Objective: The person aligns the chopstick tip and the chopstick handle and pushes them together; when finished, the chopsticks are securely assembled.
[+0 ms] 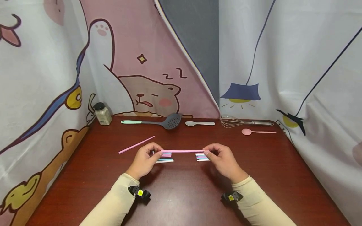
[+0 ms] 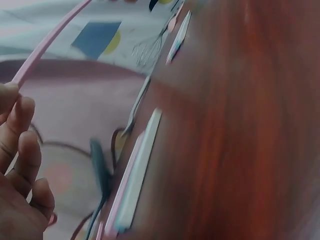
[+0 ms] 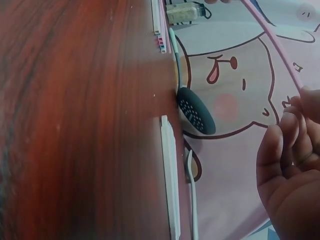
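Note:
Both hands hold a pink straw [image 1: 183,151] level above the table. The left hand [image 1: 146,159] pinches its left end between thumb and fingers, and the right hand [image 1: 225,160] pinches the other end. Below the left hand lies a group of pink, blue and white straws [image 1: 165,160], partly hidden by the fingers. A second group of straws [image 1: 201,157] in similar colours lies under the right hand, also partly covered. One more pink straw [image 1: 137,144] rests slanted on the table, beyond the left hand. Both wrist views show the lifted straw clear of the tabletop.
Along the back of the brown table [image 1: 181,194] lie a slotted skimmer [image 1: 171,121], a white spoon [image 1: 200,123], a whisk [image 1: 246,122] and a pink spoon [image 1: 258,132]. A jar with a black lid [image 1: 102,114] stands at the back left. Printed curtains enclose the table.

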`<action>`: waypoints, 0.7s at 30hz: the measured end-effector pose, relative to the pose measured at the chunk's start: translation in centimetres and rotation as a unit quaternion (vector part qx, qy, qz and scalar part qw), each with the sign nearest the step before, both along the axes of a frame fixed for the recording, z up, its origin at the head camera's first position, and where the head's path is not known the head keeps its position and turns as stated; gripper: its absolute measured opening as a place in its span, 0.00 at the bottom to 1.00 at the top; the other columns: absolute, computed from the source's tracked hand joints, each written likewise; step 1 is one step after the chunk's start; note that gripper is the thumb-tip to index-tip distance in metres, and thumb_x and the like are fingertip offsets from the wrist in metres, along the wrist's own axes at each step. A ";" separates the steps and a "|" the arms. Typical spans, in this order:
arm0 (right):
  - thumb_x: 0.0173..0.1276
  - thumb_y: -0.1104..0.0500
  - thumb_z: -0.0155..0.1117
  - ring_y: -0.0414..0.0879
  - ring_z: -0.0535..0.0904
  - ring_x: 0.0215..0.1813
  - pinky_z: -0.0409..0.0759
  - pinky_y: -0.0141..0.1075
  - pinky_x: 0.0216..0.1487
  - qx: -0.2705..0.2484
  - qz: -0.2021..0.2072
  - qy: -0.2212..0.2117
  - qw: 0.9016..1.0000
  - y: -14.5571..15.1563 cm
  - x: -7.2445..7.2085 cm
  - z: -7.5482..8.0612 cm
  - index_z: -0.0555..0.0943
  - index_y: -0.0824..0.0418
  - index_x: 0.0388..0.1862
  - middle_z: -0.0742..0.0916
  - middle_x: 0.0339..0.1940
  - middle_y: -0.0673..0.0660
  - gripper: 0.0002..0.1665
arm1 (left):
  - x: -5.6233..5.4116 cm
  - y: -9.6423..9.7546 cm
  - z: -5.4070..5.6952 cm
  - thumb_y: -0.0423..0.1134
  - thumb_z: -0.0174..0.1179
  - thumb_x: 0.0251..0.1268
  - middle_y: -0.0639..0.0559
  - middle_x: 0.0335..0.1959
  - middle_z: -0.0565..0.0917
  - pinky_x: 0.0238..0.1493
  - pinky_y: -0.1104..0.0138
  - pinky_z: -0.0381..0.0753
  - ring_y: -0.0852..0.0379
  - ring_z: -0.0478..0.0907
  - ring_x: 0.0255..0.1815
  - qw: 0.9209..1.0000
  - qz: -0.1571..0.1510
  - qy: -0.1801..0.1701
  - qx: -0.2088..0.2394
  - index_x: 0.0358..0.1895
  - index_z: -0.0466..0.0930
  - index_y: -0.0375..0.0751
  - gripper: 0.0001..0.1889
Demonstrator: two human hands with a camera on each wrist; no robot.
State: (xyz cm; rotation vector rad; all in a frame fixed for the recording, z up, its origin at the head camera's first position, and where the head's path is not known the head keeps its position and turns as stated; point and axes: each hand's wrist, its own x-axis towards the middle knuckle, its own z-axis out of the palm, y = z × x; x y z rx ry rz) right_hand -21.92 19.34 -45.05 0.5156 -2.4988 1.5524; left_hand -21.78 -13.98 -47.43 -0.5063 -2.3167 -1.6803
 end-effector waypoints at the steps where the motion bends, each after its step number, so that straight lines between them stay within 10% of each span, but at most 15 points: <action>1: 0.72 0.66 0.70 0.40 0.80 0.34 0.78 0.31 0.36 0.000 -0.002 0.001 1.000 0.1 -0.1 -0.1 0.88 0.65 0.43 0.89 0.33 0.57 0.04 | -0.2 -0.6 0.0 0.27 0.66 0.70 0.49 0.32 0.83 0.33 0.68 0.74 0.61 0.74 0.31 1.000 0.005 -0.001 0.002 0.40 0.85 0.37 0.02; 8: 0.72 0.65 0.71 0.39 0.81 0.37 0.79 0.30 0.39 0.017 -0.024 -0.001 1.000 1.2 -1.0 -0.6 0.89 0.65 0.45 0.90 0.36 0.55 0.06 | -2.3 -6.4 -0.7 0.29 0.66 0.71 0.46 0.34 0.84 0.36 0.69 0.73 0.61 0.74 0.33 0.993 0.121 -0.012 -0.008 0.42 0.86 0.34 0.02; 14: 0.72 0.63 0.72 0.39 0.79 0.37 0.77 0.30 0.38 0.013 -0.045 -0.016 0.999 2.2 -1.6 -0.9 0.88 0.68 0.47 0.90 0.37 0.57 0.09 | -3.1 -11.0 -1.3 0.32 0.65 0.74 0.46 0.33 0.82 0.34 0.71 0.72 0.58 0.74 0.35 0.970 0.232 -0.046 -0.062 0.43 0.86 0.36 0.03; 21: 0.72 0.64 0.72 0.38 0.78 0.35 0.76 0.30 0.37 0.020 -0.049 -0.020 0.998 3.1 -2.0 -1.0 0.88 0.67 0.46 0.89 0.36 0.58 0.08 | -3.0 -13.2 -1.4 0.37 0.63 0.76 0.42 0.37 0.83 0.47 0.59 0.71 0.49 0.77 0.42 0.945 0.290 -0.109 -0.108 0.45 0.85 0.37 0.06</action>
